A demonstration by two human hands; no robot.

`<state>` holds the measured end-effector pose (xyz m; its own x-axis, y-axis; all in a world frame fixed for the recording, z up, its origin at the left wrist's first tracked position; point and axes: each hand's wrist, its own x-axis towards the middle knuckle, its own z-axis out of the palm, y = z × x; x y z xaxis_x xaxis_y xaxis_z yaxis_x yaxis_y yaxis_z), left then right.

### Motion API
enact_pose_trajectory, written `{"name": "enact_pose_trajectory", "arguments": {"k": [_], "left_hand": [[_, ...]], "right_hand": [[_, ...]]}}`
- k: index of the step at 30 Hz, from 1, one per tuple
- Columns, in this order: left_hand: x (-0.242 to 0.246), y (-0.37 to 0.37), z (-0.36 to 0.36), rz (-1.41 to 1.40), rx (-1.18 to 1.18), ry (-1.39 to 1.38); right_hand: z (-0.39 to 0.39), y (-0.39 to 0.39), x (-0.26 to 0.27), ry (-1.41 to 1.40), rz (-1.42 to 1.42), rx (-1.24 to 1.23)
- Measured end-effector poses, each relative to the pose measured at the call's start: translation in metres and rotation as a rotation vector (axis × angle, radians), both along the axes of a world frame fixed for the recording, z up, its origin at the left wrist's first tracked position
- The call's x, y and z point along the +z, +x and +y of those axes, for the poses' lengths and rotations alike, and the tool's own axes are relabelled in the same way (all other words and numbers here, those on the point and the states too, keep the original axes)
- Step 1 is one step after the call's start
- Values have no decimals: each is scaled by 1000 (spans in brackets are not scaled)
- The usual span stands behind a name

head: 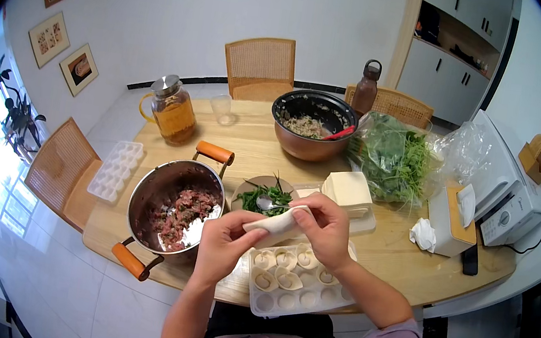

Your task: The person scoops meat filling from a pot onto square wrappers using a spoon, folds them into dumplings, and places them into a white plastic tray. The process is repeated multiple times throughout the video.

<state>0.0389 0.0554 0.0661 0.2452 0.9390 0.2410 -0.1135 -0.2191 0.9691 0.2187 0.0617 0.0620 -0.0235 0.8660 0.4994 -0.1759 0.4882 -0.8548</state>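
My left hand [227, 245] and my right hand [324, 230] pinch the two ends of a folded dough wrapper [276, 223] between them. A small metal spoon [271, 203] projects left from my right hand, over a plate of chopped greens [264, 196]. Below my hands lies a plastic tray with round hollows [288, 301], several of them holding folded dumplings [286, 258]. Stacked square dough wrappers [348, 189] rest on a clear tray behind my right hand. Left of my hands stands a steel pot [133, 202] with minced meat and bits of green [182, 216] in it.
A dark-lined pot [309, 148] with filling and a red utensil [340, 133] stands at the back, by bagged leafy greens [394, 160]. At back left are a glass pitcher [173, 117] and a clear cup [222, 110]. Another hollowed tray [115, 169] sits left; a tissue box [450, 223] sits right.
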Motion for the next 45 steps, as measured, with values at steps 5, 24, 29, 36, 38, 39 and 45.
{"name": "enact_pose_trajectory", "arguments": {"k": [5,24,29,36,38,39,45], "left_hand": [[-18,19,0,-742,17,-73],[5,26,10,-198,316,271],[10,19,11,-27,294,210],[9,8,15,60,256,213],[13,8,13,143,251,265],[13,6,14,170,224,247],[16,0,15,237,111,209]], "right_hand": [[-3,-18,-2,18,181,-68],[9,-11,35,563,-583,-255],[6,-14,38,335,-512,-151],[9,-12,36,441,-585,-96],[11,-8,38,527,-699,-110],[13,-8,40,581,-764,-117],[21,-4,49,704,-1038,-48]]}}
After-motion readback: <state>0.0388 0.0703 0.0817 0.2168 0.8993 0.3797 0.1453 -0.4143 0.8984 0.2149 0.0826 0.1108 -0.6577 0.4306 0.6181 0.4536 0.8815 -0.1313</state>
